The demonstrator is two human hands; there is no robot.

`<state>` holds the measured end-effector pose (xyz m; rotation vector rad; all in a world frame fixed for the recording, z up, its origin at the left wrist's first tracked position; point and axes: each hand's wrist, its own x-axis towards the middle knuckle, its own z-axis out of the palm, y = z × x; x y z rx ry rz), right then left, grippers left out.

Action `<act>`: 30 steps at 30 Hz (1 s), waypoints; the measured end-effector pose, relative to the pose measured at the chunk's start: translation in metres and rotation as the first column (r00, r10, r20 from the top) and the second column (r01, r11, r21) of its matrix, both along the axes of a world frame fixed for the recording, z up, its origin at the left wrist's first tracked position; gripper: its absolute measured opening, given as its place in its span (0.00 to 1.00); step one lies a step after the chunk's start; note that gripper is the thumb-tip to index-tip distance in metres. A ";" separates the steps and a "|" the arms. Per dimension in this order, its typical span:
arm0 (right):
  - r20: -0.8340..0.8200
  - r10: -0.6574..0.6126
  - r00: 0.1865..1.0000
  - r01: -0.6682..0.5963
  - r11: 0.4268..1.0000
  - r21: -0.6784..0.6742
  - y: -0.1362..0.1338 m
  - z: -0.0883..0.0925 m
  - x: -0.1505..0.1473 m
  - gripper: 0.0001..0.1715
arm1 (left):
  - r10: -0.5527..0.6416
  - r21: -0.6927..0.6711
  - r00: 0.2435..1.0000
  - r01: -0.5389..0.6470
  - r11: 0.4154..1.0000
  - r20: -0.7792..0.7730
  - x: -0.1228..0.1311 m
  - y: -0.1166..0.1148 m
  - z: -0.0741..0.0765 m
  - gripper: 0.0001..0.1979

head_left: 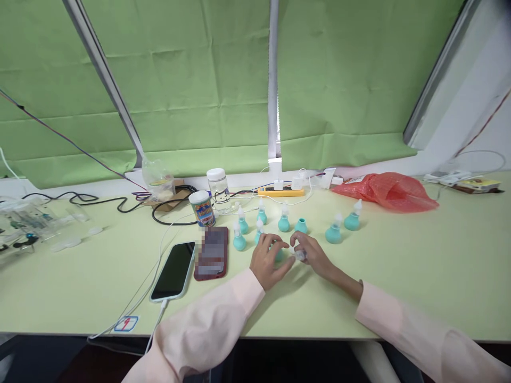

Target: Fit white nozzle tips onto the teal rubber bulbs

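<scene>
A: What's closest to you?
B: The pale pink sleeves (207,319), reaching over the tabletop (431,276) from seven and five o'clock.
A: Now left to right, with the hands as the clock's centre?
B: Between eight and nine, a black-screened smartphone (173,271) with a white cable (163,311) plugged in. At ten, a printed can (203,210); at nine, a red-cased smartphone (213,252); between ten and eleven, a white-lidded jar (219,190).
A: And the teal squeeze bulbs (283,224)?
B: Several with clear tips stand from ten to twelve; another is partly hidden behind the left hand (266,263).
A: Is that hand holding something?
B: I can't tell; its fingers curve, thumb apart. The right hand (314,255) pinches a small clear piece (298,256) just beside the left fingertips.
A: Further round?
B: A tipless bulb (301,227) at one, two tipped bulbs (333,234) between two and three, and a red plastic bag (393,191) behind, at two.
</scene>
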<state>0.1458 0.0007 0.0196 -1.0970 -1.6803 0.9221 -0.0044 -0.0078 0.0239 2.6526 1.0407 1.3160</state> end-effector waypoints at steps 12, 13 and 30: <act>-0.514 0.287 0.808 -0.487 0.817 -0.309 -0.001 0.013 0.003 0.13 | -0.018 -0.074 0.987 0.029 0.997 0.157 0.000 0.005 -0.002 0.08; -0.496 0.292 0.817 -0.467 0.841 -0.274 -0.001 0.012 0.003 0.13 | -0.004 -0.089 0.982 0.022 0.996 0.190 0.000 0.005 -0.001 0.07; -0.312 0.268 0.911 -0.339 0.919 -0.200 0.012 0.010 0.015 0.12 | -0.058 0.150 0.992 0.041 0.988 0.109 0.000 0.005 -0.002 0.09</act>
